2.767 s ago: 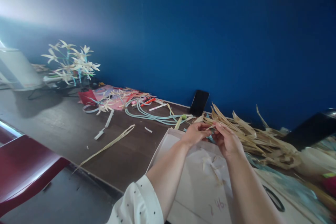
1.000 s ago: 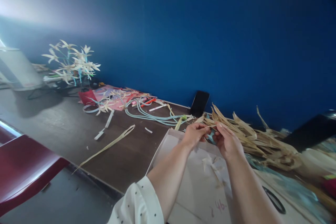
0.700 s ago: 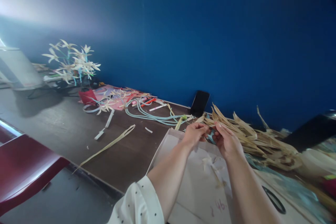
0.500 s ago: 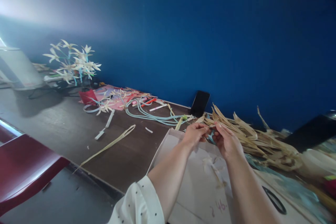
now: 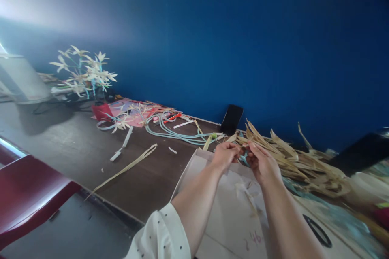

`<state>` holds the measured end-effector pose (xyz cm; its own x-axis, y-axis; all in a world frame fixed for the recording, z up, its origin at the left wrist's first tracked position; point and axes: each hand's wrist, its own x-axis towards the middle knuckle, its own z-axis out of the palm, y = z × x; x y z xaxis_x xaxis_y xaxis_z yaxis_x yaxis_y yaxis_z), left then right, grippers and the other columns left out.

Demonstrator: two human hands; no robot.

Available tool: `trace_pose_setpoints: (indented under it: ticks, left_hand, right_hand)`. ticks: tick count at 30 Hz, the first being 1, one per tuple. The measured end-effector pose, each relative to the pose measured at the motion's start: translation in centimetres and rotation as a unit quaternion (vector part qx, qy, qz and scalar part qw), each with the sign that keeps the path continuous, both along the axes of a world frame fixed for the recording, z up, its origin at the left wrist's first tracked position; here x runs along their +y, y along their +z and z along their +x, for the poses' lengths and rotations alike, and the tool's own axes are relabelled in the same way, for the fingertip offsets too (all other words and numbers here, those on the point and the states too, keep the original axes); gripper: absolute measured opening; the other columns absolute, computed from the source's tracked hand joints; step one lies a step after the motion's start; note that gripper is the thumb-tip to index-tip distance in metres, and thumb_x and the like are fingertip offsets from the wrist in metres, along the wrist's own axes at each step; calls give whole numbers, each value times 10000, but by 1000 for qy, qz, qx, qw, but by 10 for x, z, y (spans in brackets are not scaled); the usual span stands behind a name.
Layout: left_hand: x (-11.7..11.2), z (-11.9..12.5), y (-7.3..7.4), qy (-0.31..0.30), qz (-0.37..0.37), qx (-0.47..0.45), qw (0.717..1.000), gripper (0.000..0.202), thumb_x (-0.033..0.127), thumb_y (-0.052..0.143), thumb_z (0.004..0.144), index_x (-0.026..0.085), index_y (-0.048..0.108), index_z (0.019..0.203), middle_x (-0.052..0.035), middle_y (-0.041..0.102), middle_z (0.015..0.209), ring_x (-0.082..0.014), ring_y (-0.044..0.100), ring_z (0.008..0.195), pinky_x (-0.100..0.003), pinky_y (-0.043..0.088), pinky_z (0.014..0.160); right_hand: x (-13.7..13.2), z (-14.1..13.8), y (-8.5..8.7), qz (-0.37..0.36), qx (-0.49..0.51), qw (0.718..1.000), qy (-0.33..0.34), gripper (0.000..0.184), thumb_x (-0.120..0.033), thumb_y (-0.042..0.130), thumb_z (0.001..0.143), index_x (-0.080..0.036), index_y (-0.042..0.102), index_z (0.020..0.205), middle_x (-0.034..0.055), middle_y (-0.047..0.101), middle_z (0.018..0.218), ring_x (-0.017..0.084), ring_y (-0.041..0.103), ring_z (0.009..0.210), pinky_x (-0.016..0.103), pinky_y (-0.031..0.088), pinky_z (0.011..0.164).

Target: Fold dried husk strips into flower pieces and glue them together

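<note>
My left hand (image 5: pixel 226 154) and my right hand (image 5: pixel 260 160) meet above the far edge of a white cardboard box (image 5: pixel 221 210). Both have their fingers pinched on a thin, pale strip (image 5: pixel 243 146) that spans the small gap between them; it looks like dried husk, but it is too small to be sure. Pale scraps (image 5: pixel 247 194) lie in the box under my hands. Just behind and to the right is a pile of dried corn husks (image 5: pixel 291 162).
A black phone (image 5: pixel 231 119) leans on the blue partition (image 5: pixel 258 48). Light-blue cord (image 5: pixel 170 135) lies coiled on the dark table (image 5: pixel 146 182). Husk flowers (image 5: pixel 88 71) stand in a red pot (image 5: pixel 102 111) at left. A red chair (image 5: pixel 33 198) is at the table's near edge.
Almost nothing differs. Both hands stay in the same place, with only slight finger movement around the thin strip.
</note>
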<state>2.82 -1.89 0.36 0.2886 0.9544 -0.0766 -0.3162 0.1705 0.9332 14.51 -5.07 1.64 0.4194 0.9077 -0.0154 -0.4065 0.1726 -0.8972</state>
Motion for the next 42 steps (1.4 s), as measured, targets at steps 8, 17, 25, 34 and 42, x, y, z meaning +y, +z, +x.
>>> trace_pose_setpoints:
  ticks: [8, 17, 25, 34, 42]
  left_hand:
    - [-1, -1, 1, 13, -3, 5, 1000, 98, 216, 650, 688, 129, 628, 730, -14, 607, 618, -68, 530, 517, -155, 402, 451]
    - [1, -1, 0, 11, -1, -4, 1000, 80, 193, 633, 688, 128, 626, 734, -22, 630, 667, -67, 532, 537, -153, 405, 458]
    - [-4, -6, 10, -12, 15, 58, 998, 119, 231, 630, 696, 134, 621, 765, -20, 599, 621, -92, 550, 539, -163, 410, 438]
    - [-3, -8, 11, -21, 42, 57, 997, 230, 340, 634, 735, 134, 655, 835, -41, 626, 722, -119, 585, 638, -202, 487, 506]
    - [-1, -9, 12, -72, 12, 51, 996, 195, 296, 683, 708, 108, 641, 686, -25, 623, 632, -85, 565, 547, -205, 487, 531]
  right_hand:
    - [2, -1, -1, -8, -29, 999, -20, 321, -290, 818, 529, -178, 701, 806, 5, 670, 712, 63, 490, 459, 181, 426, 410]
    - [3, -2, -3, -29, -48, 997, -47, 343, -305, 817, 531, -179, 717, 834, 10, 674, 700, 54, 480, 442, 163, 420, 391]
    - [3, 5, -2, -19, -52, 995, -81, 362, -305, 825, 499, -175, 721, 821, 13, 661, 680, 46, 441, 422, 160, 380, 358]
    - [2, 10, -5, -41, -215, 970, -104, 413, -424, 797, 529, -169, 736, 848, -13, 582, 530, 88, 465, 461, 207, 377, 412]
    - [6, 16, -13, -17, -252, 966, -58, 404, -424, 780, 557, -188, 740, 881, 10, 619, 591, 105, 467, 473, 227, 380, 417]
